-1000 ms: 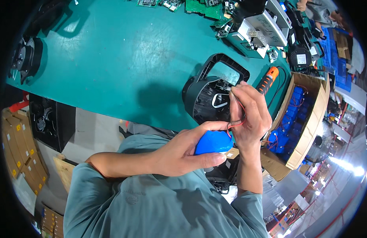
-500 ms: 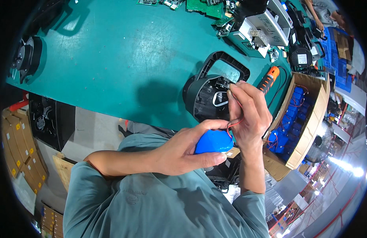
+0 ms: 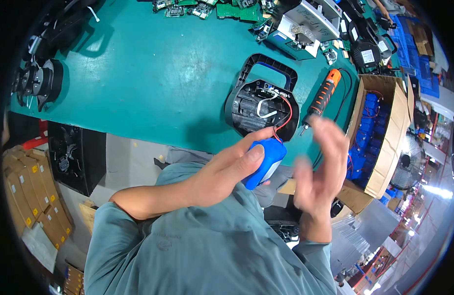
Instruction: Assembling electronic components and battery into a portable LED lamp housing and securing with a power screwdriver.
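The left hand (image 3: 222, 172) holds a blue battery pack (image 3: 264, 162) above the near edge of the teal desk (image 3: 148, 78), fingers wrapped around it. The right hand (image 3: 318, 172) is blurred, its fingers spread and holding nothing. An open black housing (image 3: 261, 105) lies on the desk beside an orange screwdriver (image 3: 324, 96). A cardboard box (image 3: 389, 137) contains more blue packs.

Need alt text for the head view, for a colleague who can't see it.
The left hand grips a blue battery pack wired by a red lead to an open black housing on the green table. The right hand is open, blurred and empty.
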Demonstrator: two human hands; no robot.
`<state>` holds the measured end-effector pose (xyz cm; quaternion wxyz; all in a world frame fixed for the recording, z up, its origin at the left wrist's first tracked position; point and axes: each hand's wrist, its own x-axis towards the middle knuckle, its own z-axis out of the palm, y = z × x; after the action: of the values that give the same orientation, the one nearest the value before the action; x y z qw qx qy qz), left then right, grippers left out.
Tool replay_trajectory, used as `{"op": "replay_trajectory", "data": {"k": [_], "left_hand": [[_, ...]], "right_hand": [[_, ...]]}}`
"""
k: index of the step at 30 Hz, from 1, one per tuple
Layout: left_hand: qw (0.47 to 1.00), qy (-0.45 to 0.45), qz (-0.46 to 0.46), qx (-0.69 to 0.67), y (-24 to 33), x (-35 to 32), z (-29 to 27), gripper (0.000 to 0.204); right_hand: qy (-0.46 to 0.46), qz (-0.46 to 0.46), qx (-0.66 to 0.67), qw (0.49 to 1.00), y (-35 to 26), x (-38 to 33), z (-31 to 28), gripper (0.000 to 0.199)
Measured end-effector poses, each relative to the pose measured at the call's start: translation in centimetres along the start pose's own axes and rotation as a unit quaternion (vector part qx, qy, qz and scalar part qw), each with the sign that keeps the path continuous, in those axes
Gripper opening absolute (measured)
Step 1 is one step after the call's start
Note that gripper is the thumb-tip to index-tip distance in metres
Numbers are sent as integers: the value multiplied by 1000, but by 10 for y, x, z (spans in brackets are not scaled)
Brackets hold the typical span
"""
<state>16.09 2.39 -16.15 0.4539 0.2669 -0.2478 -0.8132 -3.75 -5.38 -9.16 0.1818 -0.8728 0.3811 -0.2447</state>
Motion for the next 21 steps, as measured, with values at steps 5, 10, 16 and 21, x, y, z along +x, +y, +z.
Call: {"op": "replay_trajectory", "data": {"k": [5,10,16,21], "left_hand": [[971,-9,62,233,2,-6,16,74],[965,17,42,260,9,-9,24,72],[964,87,9,250,19,1,27,53],[937,143,38,317,27,7,21,45]], "right_hand": [[-113,-27,-91,989,-35,-29,-2,91],[-55,-4,6,998,-23,-44,-4,93],[17,75,141,987,-9,-54,-3,91],[22,21,61,998,-2,-58,1,89]]}}
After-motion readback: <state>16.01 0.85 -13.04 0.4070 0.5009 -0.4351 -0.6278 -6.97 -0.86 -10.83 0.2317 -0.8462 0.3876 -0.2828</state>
